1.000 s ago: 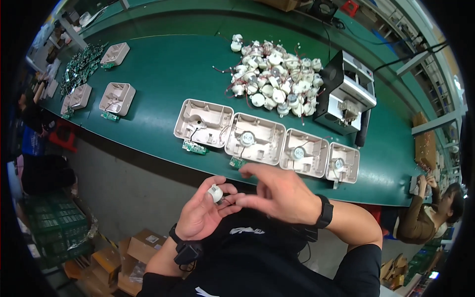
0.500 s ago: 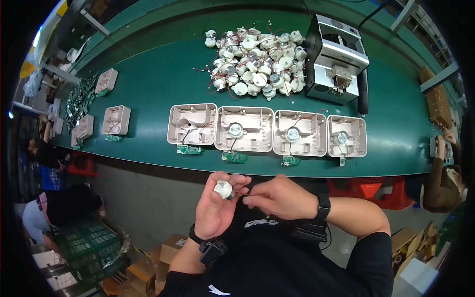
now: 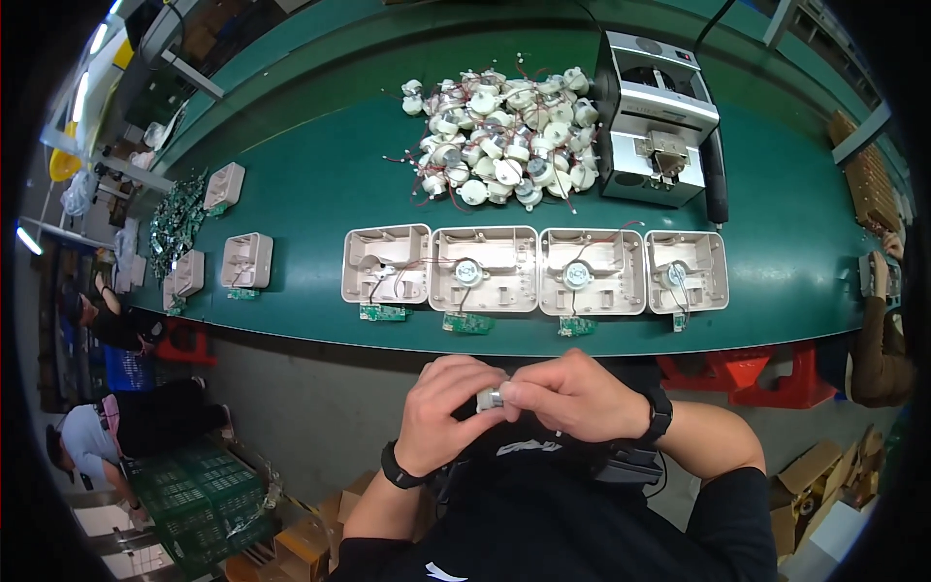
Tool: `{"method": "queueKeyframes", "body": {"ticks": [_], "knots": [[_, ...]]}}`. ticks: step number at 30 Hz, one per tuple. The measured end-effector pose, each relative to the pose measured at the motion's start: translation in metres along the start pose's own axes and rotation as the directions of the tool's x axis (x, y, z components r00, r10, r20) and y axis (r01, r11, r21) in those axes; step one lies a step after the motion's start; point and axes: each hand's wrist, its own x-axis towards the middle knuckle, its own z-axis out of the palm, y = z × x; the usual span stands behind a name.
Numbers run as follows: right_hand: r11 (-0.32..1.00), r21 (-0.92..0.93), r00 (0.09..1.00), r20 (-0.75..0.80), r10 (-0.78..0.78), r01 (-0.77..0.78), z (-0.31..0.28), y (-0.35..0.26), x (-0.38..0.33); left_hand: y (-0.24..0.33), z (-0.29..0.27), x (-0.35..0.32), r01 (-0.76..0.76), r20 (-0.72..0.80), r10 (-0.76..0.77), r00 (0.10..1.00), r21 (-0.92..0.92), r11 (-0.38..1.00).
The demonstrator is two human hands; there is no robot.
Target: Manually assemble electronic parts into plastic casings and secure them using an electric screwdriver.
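Observation:
In front of my chest, both hands hold one small white round component with a silvery side (image 3: 490, 399). My left hand (image 3: 446, 405) is closed around it, with thumb and fingers on either side. My right hand (image 3: 572, 396) pinches at its right edge with thumb and forefinger. Its wires are mostly hidden by my fingers. Beyond my hands, on the green table, a row of open white plastic housings (image 3: 485, 295) stands along the near edge. Three of them hold a similar round part (image 3: 578, 275). A green circuit board (image 3: 467, 323) hangs by wires in front of each.
A heap of white round wired components (image 3: 504, 136) lies at the back middle. Right of it stands a black and silver machine (image 3: 659, 126). More housings (image 3: 247, 260) and a pile of circuit boards (image 3: 176, 223) are at left. Other people work at both sides.
My left hand has turned over and closed around the component. My right hand has moved from the wires to the component's edge. The view has shifted slightly.

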Motion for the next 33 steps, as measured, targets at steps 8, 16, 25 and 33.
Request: {"method": "queueKeyframes", "body": {"ticks": [8, 16, 25, 33], "knots": [[0.942, -0.215, 0.965, 0.018, -0.261, 0.258, 0.016, 0.009, 0.001, 0.011, -0.006, 0.002, -0.097, 0.039, 0.090, 0.995, 0.272, 0.957], [0.759, -0.548, 0.857, -0.136, -0.497, 0.353, 0.027, -0.007, -0.015, -0.019, -0.051, 0.009, 0.085, -0.079, -0.082, 0.993, 0.037, 0.996], [0.862, -0.506, 0.620, -0.664, -0.419, 0.041, -0.033, 0.018, -0.088, -0.074, -0.116, 0.051, 0.089, -0.099, -0.048, 0.994, 0.464, 0.881], [0.939, -0.327, 0.274, -0.917, -0.288, -0.108, -0.079, 0.016, -0.151, -0.096, -0.109, 0.073, -0.157, 0.021, 0.182, 0.983, 0.608, 0.778]]}}
